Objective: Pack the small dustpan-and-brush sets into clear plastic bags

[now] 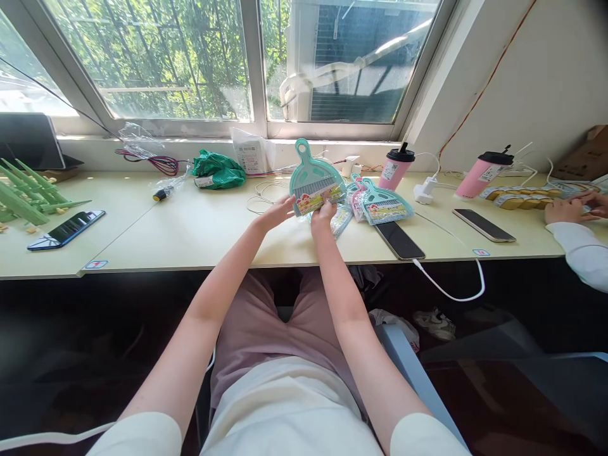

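Dustpan [313, 172]: could drop if pinch loosens
Right hand [323, 216]: pinching its bottom
Left hand [277, 213]: at its edge, grip unclear

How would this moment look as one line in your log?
left-hand grip: at left edge of teal dustpan set | right-hand grip: on its lower edge | handle: up | set's right: another teal set

Sunlit window [152, 63] above a pale yellow tabletop [213, 234], white wall [541, 82] at right, floor [85, 335] apparently dark in shadow.
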`<state>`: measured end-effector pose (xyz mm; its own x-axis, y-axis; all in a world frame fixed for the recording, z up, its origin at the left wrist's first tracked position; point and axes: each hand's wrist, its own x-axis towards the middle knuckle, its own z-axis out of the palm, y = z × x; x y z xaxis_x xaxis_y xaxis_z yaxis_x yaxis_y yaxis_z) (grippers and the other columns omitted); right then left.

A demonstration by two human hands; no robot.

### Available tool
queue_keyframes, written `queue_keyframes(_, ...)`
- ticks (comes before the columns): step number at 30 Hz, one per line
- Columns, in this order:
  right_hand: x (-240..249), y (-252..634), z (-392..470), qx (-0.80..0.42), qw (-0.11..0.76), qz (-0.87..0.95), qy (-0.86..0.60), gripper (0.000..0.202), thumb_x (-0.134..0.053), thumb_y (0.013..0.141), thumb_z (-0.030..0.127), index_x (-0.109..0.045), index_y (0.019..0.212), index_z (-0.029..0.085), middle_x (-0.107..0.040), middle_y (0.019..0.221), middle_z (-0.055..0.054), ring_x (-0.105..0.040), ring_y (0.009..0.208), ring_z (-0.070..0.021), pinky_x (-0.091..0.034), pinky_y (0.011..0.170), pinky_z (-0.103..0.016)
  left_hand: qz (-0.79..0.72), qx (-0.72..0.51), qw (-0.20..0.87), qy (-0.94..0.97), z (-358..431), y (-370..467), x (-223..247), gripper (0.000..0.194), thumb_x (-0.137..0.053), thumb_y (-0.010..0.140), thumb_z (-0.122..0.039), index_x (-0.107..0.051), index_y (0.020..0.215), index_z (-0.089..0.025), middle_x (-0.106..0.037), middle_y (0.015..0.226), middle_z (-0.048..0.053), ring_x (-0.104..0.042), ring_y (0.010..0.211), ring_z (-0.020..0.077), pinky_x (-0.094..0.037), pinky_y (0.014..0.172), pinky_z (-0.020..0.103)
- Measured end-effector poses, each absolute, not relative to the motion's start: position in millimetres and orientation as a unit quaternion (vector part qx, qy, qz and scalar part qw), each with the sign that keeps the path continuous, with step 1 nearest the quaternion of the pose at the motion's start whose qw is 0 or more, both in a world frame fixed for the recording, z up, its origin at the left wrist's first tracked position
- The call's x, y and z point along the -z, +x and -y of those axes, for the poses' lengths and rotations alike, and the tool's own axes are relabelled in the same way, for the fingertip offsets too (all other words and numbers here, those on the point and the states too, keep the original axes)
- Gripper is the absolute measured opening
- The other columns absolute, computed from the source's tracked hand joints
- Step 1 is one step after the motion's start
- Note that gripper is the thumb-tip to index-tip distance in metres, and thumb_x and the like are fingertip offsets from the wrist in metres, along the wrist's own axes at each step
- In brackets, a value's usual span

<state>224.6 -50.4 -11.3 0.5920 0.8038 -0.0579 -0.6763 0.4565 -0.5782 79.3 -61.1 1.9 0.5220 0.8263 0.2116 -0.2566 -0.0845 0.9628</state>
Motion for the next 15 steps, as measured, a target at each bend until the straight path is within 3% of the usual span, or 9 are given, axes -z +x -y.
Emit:
queue_keyframes(3,14,221,49,-0.453,0.838,0.130,-0.276,0.040,-0.049,0.095,0.015,-0.055,0.133,0.022,-0.072,0.130,-0.008,-0.074,0.106,-0.0129,-0.060,0.102,-0.036,-0.189,-0.504,0.633,0.557,58,97,-8,0.059,-0.085,0.078,-0.061,-0.073,0.121,-0.022,-0.070,0.139,0.013,-0.061,0.139,0.0337,-0.049,0.116,0.048)
queue_keyframes(8,18,224,43,-0.439,0.836,0.064,-0.321,0.044,-0.045,0.094,0.014,-0.053,0.136,0.022,-0.073,0.124,-0.007,-0.076,0.101,-0.0130,-0.062,0.098,-0.034,-0.230,-0.551,0.636,0.489,64,134,7,0.043,-0.086,0.082,-0.048,-0.072,0.109,-0.018,-0.078,0.119,0.011,-0.067,0.129,0.0313,-0.051,0.115,0.046)
queue_keyframes(15,24,226,36,-0.434,0.815,0.030,-0.383,0.046,-0.045,0.095,0.017,-0.051,0.140,0.022,-0.073,0.123,-0.006,-0.075,0.103,-0.0143,-0.064,0.095,-0.033,-0.233,-0.531,0.643,0.500,69,133,18,0.040,-0.088,0.080,-0.038,-0.070,0.110,-0.019,-0.078,0.118,0.010,-0.065,0.134,0.0326,-0.047,0.120,0.048)
